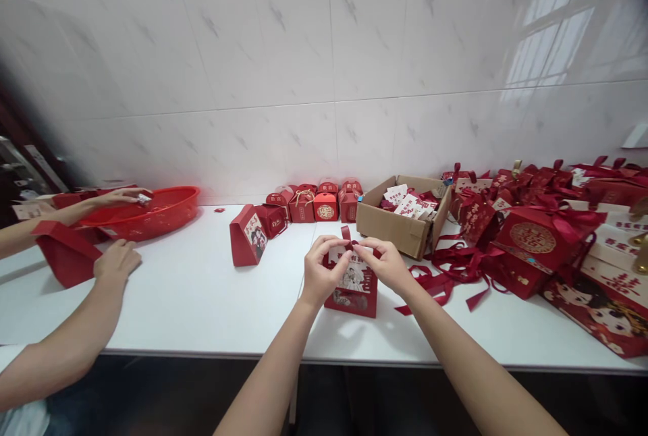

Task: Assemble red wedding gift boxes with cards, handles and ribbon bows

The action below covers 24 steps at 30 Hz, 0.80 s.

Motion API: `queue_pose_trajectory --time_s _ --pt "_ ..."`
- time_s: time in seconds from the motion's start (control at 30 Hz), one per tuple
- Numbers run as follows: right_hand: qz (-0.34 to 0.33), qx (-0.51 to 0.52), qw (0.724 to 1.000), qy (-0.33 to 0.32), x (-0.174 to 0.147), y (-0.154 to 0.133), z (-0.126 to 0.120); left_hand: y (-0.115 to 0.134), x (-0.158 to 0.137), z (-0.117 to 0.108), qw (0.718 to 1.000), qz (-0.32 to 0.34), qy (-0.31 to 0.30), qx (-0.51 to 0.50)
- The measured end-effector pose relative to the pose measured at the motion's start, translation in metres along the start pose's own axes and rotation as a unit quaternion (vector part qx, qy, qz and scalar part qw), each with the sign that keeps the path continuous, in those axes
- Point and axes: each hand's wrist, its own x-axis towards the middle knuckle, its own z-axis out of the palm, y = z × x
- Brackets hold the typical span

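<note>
A small red gift box [364,304] with a printed card front stands upright near the table's front edge, in the middle of the head view. At its top a dark red ribbon [345,232] rises in a loop. My left hand [324,268] pinches the ribbon from the left, fingertips together. From the right, my right hand [387,266] closes thumb and fingers on the same ribbon. The fingers partly hide the upper part of the box. To the left stands another red gift box [245,240], apart from my hands.
An open cardboard box [389,227] of cards and ribbon sits behind my right hand. Loose ribbons [440,281] and many finished-looking red boxes [526,243] fill the right. Small red boxes [325,207] line the wall. At left, a co-worker's hands [119,260] are near a red basin [172,220].
</note>
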Motion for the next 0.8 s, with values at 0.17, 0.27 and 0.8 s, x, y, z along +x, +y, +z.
queue_pose_trajectory --time_s 0.17,0.27,0.8 --pt "-0.002 0.0 1.0 0.004 -0.0002 0.003 0.0015 -0.0009 -0.0014 0.0015 1.0 0.0 0.002 0.001" --pt "-0.005 0.002 1.0 0.006 -0.0001 0.0044 0.0021 -0.0012 -0.0017 0.0015 1.0 0.001 0.002 0.001" --pt "0.006 0.002 1.0 0.004 -0.0004 0.005 0.0016 0.0007 -0.0024 0.0056 1.0 -0.004 0.03 0.001"
